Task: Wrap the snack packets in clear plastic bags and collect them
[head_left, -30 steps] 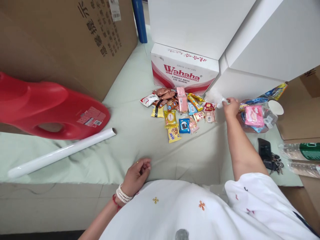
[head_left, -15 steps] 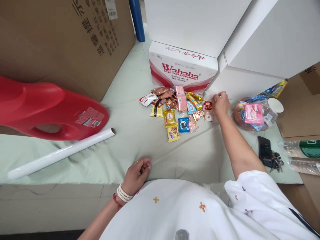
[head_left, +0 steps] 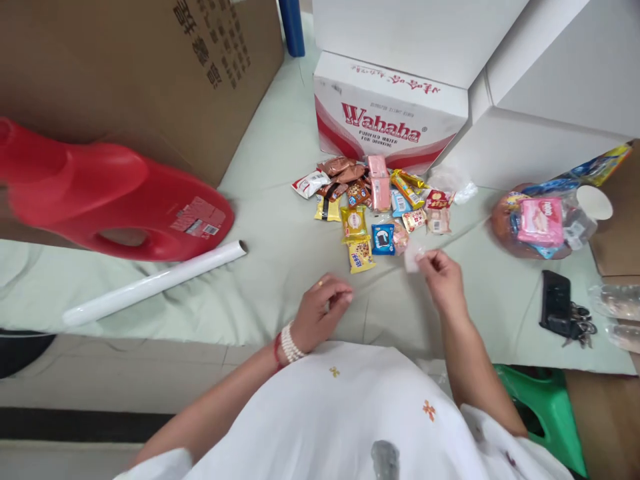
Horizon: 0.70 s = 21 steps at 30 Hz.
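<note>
My right hand [head_left: 444,280] pinches a small whitish, see-through plastic bag [head_left: 412,257] just in front of the snack pile. My left hand [head_left: 324,308] rests near the table's front edge with its fingers curled in and nothing visible in them. Between and beyond the hands lie wrapped snacks: a yellow cookie packet [head_left: 361,256], a blue packet [head_left: 383,239], pink packets [head_left: 380,193], yellow bars [head_left: 407,189], brown packets [head_left: 349,173] and a white-and-red packet [head_left: 311,183]. A crumpled clear plastic bag [head_left: 453,183] lies behind the pile at right.
A Wahaha carton [head_left: 385,123] stands behind the snacks. At left lie a red jug [head_left: 125,200] and a white roll [head_left: 155,283]. To the right are a filled container with a pink packet [head_left: 541,221], a black case with keys [head_left: 556,303] and a green stool [head_left: 545,407].
My right hand has come back from the pile's right side toward me, with the small plastic bag in its fingers. My left hand has moved forward and right. The view has shifted.
</note>
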Motion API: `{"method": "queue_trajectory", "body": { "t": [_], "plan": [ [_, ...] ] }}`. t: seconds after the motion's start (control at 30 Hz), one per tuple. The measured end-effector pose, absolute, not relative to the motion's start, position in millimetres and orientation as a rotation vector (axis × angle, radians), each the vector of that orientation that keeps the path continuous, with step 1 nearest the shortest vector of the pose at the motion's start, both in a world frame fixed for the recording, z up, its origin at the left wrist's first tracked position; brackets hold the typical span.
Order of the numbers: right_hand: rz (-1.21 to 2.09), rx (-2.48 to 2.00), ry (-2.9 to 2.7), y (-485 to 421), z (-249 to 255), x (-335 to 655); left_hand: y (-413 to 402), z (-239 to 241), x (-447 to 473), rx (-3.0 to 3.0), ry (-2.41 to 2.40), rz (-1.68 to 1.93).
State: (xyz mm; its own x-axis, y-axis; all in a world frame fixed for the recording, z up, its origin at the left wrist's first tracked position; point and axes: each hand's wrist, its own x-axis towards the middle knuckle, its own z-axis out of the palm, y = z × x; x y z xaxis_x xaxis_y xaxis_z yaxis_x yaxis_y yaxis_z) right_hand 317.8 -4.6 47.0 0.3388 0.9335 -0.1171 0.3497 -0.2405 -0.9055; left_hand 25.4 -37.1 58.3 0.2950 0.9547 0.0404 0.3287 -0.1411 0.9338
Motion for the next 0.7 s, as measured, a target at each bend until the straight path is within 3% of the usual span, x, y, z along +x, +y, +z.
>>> {"method": "queue_trajectory", "body": {
  "t": [0.1, 0.23, 0.7],
  "plan": [
    [0.891, -1.877, -1.27, -38.8, 38.9, 291.4, -14.0, 57.6, 67.4, 1.88, 1.113, 0.846],
    [1.023, -1.824, -1.226, -53.7, 43.6, 290.1, 5.3, 35.5, 103.4, 2.043, 1.024, 0.537],
    [1.441, -1.615, -1.011, -77.2, 28.4, 310.2, 1.2, 21.9, 89.7, 0.91, 1.078, 0.731]
  ]
}}
